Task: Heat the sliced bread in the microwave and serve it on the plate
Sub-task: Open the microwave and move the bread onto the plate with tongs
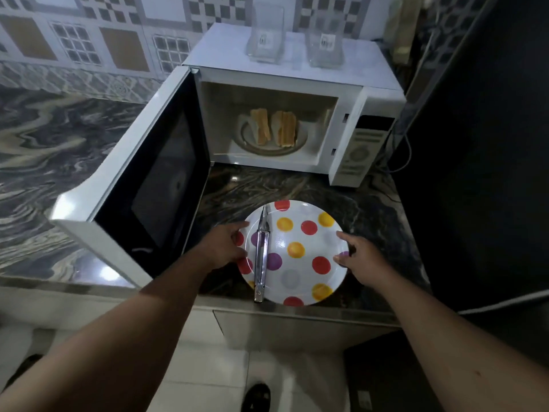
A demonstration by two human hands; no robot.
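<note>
The white microwave (297, 81) stands at the back of the counter with its door (142, 185) swung wide open to the left. Inside, slices of bread (273, 127) lie on the glass turntable (301, 144). In front of it a white plate with coloured dots (306, 248) sits on the counter, and metal tongs (261, 254) lie across its left part. My left hand (222, 245) grips the plate's left rim. My right hand (364, 257) grips its right rim.
Two clear glass containers (266, 37) stand on top of the microwave. The marble counter (44, 162) stretches to the left. A dark appliance (481, 144) fills the right side, with cables beside it. The counter's front edge runs just under the plate.
</note>
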